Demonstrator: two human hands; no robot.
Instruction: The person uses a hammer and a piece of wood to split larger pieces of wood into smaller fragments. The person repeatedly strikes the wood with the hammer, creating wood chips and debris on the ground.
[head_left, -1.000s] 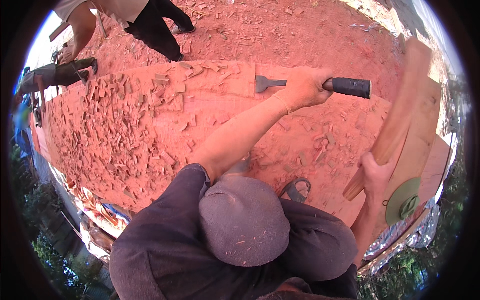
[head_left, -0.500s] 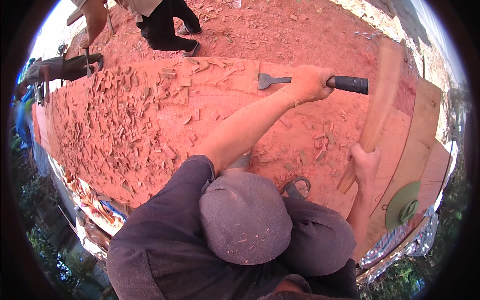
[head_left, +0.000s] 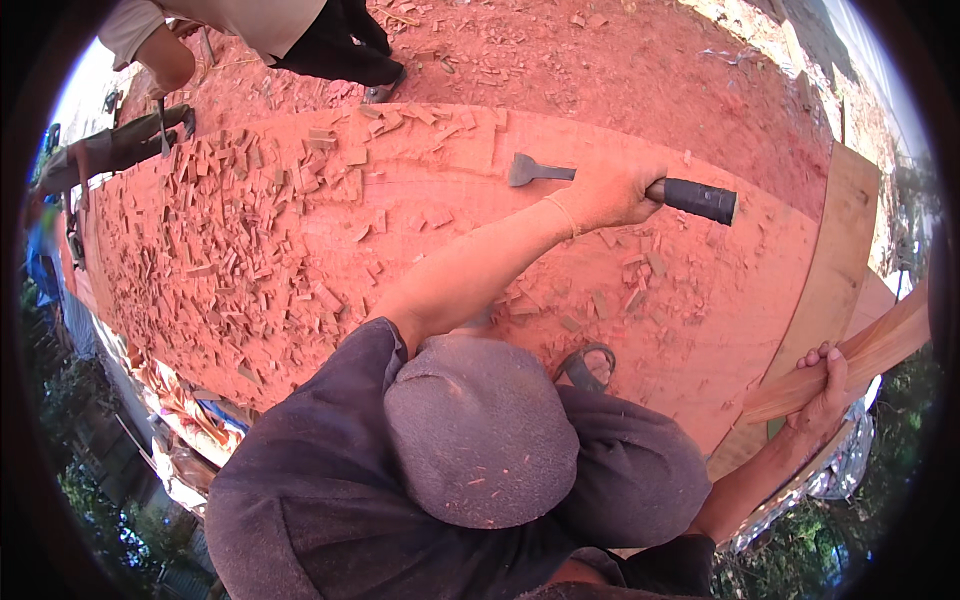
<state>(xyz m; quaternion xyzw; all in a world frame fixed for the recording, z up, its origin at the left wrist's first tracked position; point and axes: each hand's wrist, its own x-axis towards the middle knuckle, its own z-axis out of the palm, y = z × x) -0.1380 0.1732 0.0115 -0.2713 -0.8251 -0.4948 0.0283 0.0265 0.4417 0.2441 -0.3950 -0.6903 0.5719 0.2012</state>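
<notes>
My left hand (head_left: pixel 612 195) is closed around a chisel (head_left: pixel 700 200), held level just above a wide reddish wooden slab. Its flat metal blade points left, and black wrapping covers the handle's right end. My right hand (head_left: pixel 828 390) grips a thick wooden club (head_left: pixel 885 340), out at the far right and away from the chisel. The club slants up to the right, its far end running to the picture's rim. Beneath both hands lies the wooden slab (head_left: pixel 440 270), strewn with flat wood chips (head_left: pixel 230 250), thickest on the left.
My sandalled foot (head_left: pixel 590 368) rests on the slab near my knees. At the upper left, a co-worker's dark trouser legs (head_left: pixel 335 45) stand beyond the slab, and another person's arm holds a tool. A brown board (head_left: pixel 835 270) lies along the right side.
My right hand has swung the club outward to the right and lower, from steeply upright to a shallow slant. The left hand and chisel have barely moved.
</notes>
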